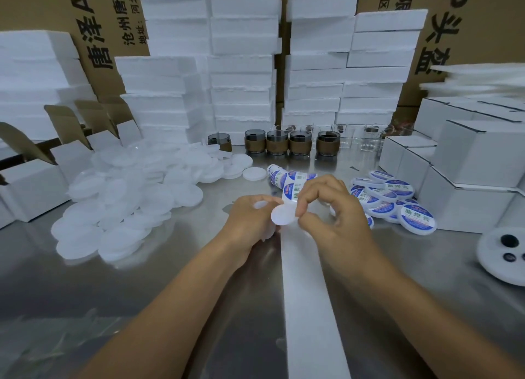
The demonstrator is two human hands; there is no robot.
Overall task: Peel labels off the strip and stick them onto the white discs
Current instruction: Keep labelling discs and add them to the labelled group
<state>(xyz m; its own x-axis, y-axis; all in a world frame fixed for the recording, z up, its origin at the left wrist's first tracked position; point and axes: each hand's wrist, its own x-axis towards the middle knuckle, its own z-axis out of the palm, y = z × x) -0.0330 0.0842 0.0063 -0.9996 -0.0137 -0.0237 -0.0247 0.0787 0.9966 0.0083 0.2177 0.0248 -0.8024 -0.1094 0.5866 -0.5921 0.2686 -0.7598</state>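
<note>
Strip (306,279) runs up the surface (142,307) to both hands. Left hand (250,219) grips a blank disc (284,215) by its rim; it looks light and stiff. Right hand (326,205) pinches the label (291,192) edge just above it. Thin, limp and sticky, so probably best held at the edge.

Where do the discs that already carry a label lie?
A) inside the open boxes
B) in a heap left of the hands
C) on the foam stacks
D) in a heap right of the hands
D: the labelled discs lie heaped to the right of the right hand; the left heap holds only plain white discs.
</note>
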